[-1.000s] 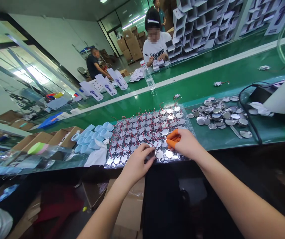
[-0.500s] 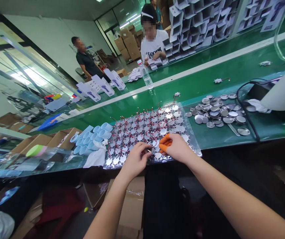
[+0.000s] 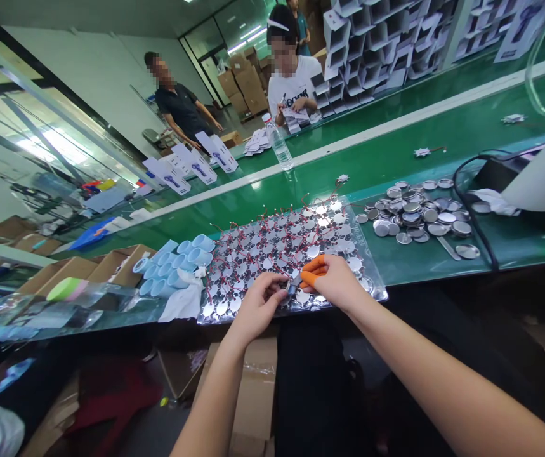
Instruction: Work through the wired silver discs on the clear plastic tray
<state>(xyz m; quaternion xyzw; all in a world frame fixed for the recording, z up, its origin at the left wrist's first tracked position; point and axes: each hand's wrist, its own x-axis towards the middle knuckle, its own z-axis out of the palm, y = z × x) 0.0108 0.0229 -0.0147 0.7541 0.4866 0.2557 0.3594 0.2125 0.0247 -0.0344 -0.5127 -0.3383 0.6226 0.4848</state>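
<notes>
My left hand (image 3: 263, 303) is closed in a pinch at the near edge of the tray; a small dark, round-edged part (image 3: 290, 289) shows at its fingertips, its kind unclear. Orange finger covers are on my right hand (image 3: 332, 279), whose thumb and fingers pinch a small flat grey piece (image 3: 297, 280) against that part. Both hands hover over a clear tray (image 3: 372, 279) with rows of silver star-edged discs (image 3: 267, 263), red wires running among them. The fingers hide part of what they hold.
Loose silver round caps (image 3: 410, 208) are heaped at right by a black cable (image 3: 474, 222). Light blue cups (image 3: 189, 257) and a white cloth (image 3: 181, 303) lie left of the tray. Beyond stand a water bottle (image 3: 279, 146) and a seated person (image 3: 294, 89) across the green bench.
My right hand has shifted slightly left, bringing the grey piece against the part at my left fingertips. A standing person in the background has moved right, an arm now stretched out.
</notes>
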